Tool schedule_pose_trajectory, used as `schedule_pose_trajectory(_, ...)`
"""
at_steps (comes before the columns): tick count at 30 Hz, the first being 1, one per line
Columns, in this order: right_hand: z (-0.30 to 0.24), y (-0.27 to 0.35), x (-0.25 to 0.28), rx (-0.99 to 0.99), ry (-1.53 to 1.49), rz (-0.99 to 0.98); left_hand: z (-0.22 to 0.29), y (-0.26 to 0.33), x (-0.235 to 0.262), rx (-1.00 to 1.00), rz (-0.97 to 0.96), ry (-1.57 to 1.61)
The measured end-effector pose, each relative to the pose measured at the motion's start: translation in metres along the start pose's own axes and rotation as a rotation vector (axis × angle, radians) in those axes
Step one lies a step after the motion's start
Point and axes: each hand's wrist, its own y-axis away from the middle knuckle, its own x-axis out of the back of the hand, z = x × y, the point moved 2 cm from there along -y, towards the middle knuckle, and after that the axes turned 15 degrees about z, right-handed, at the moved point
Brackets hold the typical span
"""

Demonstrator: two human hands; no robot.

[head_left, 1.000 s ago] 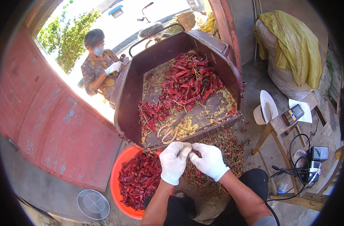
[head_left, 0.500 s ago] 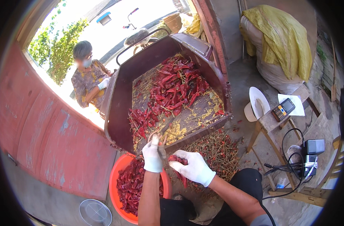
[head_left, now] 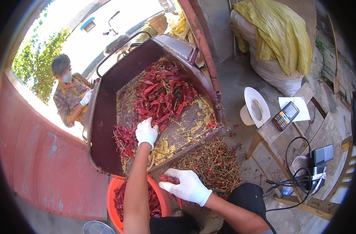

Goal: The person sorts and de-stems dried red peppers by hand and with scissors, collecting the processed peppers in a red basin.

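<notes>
My left hand (head_left: 147, 132), in a white glove, reaches into the cart over a heap of dried red chili peppers (head_left: 162, 91). Its fingers are curled against the chilies; what they grip is hidden. A tan curved handle (head_left: 151, 162), apparently of the scissors, peeks out beside that wrist. Close to the cart's front edge, my gloved right hand (head_left: 189, 188) is closed around a few dried chili peppers (head_left: 169, 179), some hanging below the fingers. An orange-red tub (head_left: 165, 195) of chilies stands beneath my left forearm.
The maroon cart (head_left: 108, 140) holds the heap, with yellow seeds on its bed. Cut stems (head_left: 213, 167) pile on the floor. Across the cart stands a masked person (head_left: 71, 91). At right are a hat (head_left: 256, 107), a handheld device (head_left: 286, 116) on a wooden stool, and cables (head_left: 295, 180).
My left hand has moved forward from above the tub to the chili heap; the scissors seen in it are now mostly hidden. My right hand keeps its chilies. The view has shifted.
</notes>
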Motion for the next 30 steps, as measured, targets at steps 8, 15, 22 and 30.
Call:
schedule_pose_trajectory(8, 0.011, -0.013, 0.004, 0.01, 0.003, 0.062, 0.041, 0.004, 0.018, -0.235, 0.174, -0.032)
schedule_pose_trajectory(15, 0.004, -0.01, 0.007, 0.059, 0.102, 0.188, 0.037, 0.013, 0.062, 0.225, 0.023, 0.396)
schedule_pose_trajectory(22, 0.0, -0.002, 0.015, 0.371, 0.129, 0.589, 0.04, 0.059, 0.145, 0.585, -0.139, 1.063)
schedule_pose_trajectory(30, 0.001, 0.011, 0.001, 0.58, 0.297, 0.56, 0.053, 0.139, 0.204, 0.321, -0.329, 0.904)
